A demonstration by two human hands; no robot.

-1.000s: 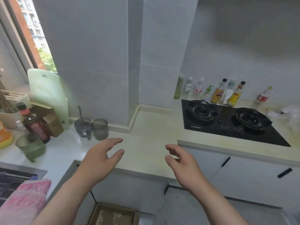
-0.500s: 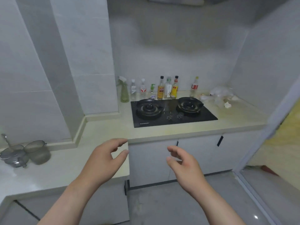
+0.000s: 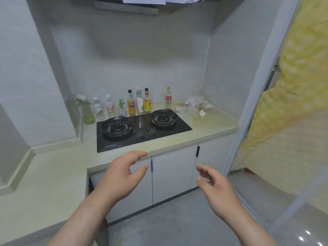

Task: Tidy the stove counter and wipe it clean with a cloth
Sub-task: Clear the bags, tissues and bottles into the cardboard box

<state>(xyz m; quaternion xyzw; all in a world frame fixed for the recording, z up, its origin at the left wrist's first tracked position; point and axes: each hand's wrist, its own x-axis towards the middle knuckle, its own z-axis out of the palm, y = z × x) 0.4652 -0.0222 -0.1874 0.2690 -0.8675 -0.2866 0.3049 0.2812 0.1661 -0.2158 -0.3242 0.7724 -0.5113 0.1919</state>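
Two bare hands hover before a pale beige stone table (image 3: 209, 127); the left grip (image 3: 122, 176) and right grip (image 3: 218, 189) have fingers loosely apart, holding nothing. Just beyond the left grip a black glass two-burner stove (image 3: 142, 134) sits in the table, with a row of small bottles (image 3: 131, 105) behind it. Crumpled clear plastic wrappers (image 3: 193, 104) lie well beyond the right grip

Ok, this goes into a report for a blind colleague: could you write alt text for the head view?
The person's empty left hand and right hand hover open before a kitchen counter with a black two-burner gas stove. A row of bottles lines the wall behind it; crumpled clear plastic and scraps lie to its right.
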